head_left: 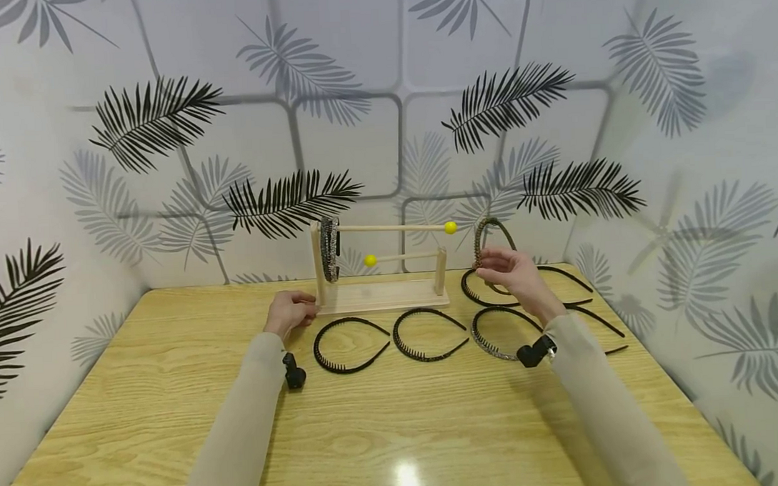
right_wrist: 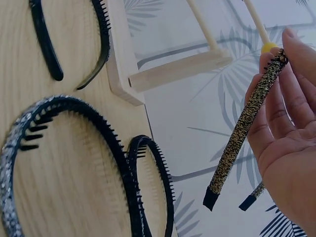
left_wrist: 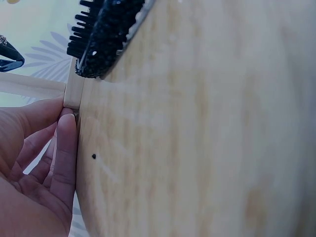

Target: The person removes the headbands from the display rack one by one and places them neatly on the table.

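Observation:
My right hand (head_left: 517, 276) pinches a black-and-gold headband (right_wrist: 245, 121) between thumb and fingers. It holds this headband upright at the right, beyond the end of the wooden rack (head_left: 384, 296). At the rack's left end, my left hand (head_left: 290, 312) grips the edge of the base with thumb and fingertips. Glittery dark headbands (head_left: 328, 249) hang on the upper rod, close against the left post; how many cannot be told. Yellow balls cap both rods, the upper one (head_left: 451, 227) lying near the held headband.
In front of the rack lie two dark toothed headbands, a left one (head_left: 342, 370) and a middle one (head_left: 425, 357). A silver glitter headband (right_wrist: 9, 187) and a black headband (head_left: 468, 290) lie below my right hand. A leaf-patterned wall (head_left: 347, 151) stands behind the wooden table (head_left: 370, 429).

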Motion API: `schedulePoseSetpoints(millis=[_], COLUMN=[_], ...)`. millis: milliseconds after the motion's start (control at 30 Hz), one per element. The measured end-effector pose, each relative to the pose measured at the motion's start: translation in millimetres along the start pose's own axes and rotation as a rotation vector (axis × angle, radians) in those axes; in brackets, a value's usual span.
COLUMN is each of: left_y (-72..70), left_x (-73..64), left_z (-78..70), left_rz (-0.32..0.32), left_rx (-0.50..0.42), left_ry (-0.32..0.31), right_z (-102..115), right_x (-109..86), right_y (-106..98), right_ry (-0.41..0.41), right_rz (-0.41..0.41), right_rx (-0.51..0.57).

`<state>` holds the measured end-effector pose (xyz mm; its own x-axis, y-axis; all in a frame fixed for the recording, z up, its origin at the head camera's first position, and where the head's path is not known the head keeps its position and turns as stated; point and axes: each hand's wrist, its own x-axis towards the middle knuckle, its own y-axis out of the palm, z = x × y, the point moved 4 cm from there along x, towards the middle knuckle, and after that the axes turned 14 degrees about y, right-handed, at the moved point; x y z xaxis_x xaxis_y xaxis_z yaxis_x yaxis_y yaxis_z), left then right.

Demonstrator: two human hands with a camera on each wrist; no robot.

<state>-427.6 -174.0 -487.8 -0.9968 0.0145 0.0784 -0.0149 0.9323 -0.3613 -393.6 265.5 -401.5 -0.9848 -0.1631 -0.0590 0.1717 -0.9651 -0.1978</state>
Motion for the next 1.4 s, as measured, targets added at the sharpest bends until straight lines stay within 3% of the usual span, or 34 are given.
schedulePoseSetpoints(millis=[333,867,1133,1400], left_y=[-2.8,-1.9,-5.0,-3.3], left_x=[-1.1,-13.0,-9.1,-6.5], left_z=[-2.9,-5.6,-7.8,-7.0], left_rz=[0.002,0.014,0.027,0.022], left_rx=[0.002,0.02,0.057,0.042], left_ry=[0.014,0.023,0.044,0.026], right_z=[-12.3,-32.5,-29.8,-34.1], right_x=[-10.8,-32.5,-39.5,-48.5], right_y=[9.9,52.2,66.5,81.9], right_ry=[0.038,0.067,0.041,0.056], right_rz=[0.045,0.195,0.295,0.368], right_rx=[-0.257,-0.365,-0.41,-0.463])
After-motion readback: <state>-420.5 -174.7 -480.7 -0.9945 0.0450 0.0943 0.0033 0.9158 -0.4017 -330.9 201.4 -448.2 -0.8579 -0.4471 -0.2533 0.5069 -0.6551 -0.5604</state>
